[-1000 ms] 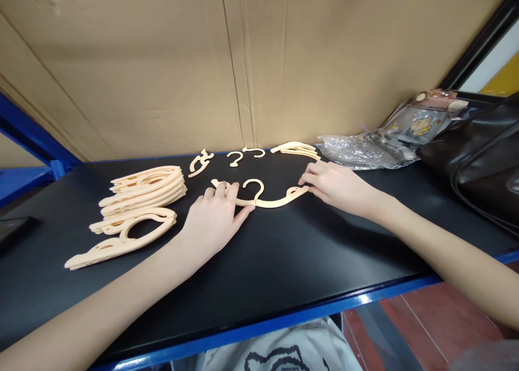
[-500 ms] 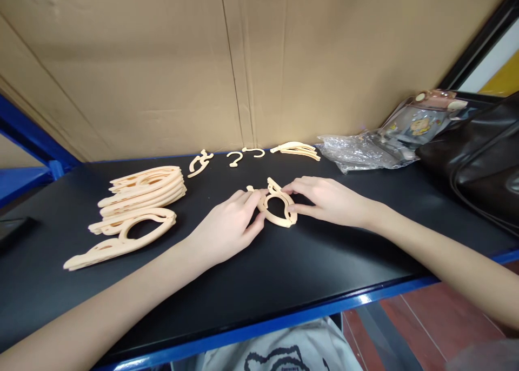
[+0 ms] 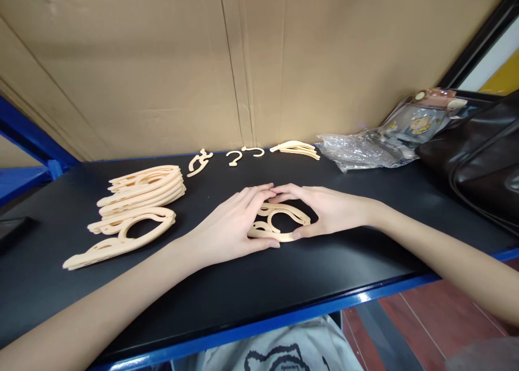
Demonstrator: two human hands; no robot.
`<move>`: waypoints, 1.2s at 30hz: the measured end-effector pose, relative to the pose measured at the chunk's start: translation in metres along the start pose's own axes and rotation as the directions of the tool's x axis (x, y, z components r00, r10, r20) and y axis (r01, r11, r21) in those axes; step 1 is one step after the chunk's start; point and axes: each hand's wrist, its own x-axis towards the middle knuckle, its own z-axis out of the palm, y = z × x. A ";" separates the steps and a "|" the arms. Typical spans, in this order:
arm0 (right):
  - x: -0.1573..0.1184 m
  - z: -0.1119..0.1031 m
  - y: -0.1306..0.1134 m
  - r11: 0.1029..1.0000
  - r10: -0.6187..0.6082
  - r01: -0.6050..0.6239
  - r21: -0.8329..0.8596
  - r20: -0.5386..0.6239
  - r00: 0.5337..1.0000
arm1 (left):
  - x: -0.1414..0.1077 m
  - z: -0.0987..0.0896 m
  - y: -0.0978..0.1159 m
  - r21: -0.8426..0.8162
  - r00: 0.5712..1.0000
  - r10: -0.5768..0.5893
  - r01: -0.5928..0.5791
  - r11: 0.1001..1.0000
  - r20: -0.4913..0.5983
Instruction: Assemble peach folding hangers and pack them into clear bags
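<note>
A folded cream plastic hanger (image 3: 288,236) lies on the black table between my hands. My left hand (image 3: 233,225) is curved round its left end, the thumb along the near side and the fingers over the far side. My right hand (image 3: 326,209) grips its right part, thumb on the near edge, fingers at the far edge. The fingertips of both hands meet beyond the hanger and hide some of it. To the left is a stack of folded cream hangers (image 3: 141,198), with another folded hanger (image 3: 121,246) nearest the front.
Along the back lie a small cream piece (image 3: 198,164), two loose hooks (image 3: 234,158) and several curved arms (image 3: 295,148). Clear plastic bags (image 3: 360,149) and a dark leather bag (image 3: 478,160) are at the right. A cardboard wall (image 3: 162,63) stands behind.
The hanger in my hands has turned and moved slightly nearer, now lying lengthwise left to right with its arms folded together. My hands have closed in around it, fingertips meeting.
</note>
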 end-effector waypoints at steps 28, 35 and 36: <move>0.005 0.022 -0.008 0.919 -0.305 0.268 -0.289 -0.089 0.948 | 0.004 0.001 -0.001 -0.096 0.993 -0.106 0.111 0.989 0.058; 0.006 0.025 -0.008 0.920 -0.299 0.270 -0.283 -0.063 0.952 | 0.003 0.004 -0.002 -0.081 0.993 -0.099 0.104 0.991 0.059; 0.006 0.025 -0.008 0.920 -0.301 0.272 -0.282 -0.064 0.951 | 0.003 0.004 -0.002 -0.080 0.994 -0.094 0.098 0.992 0.057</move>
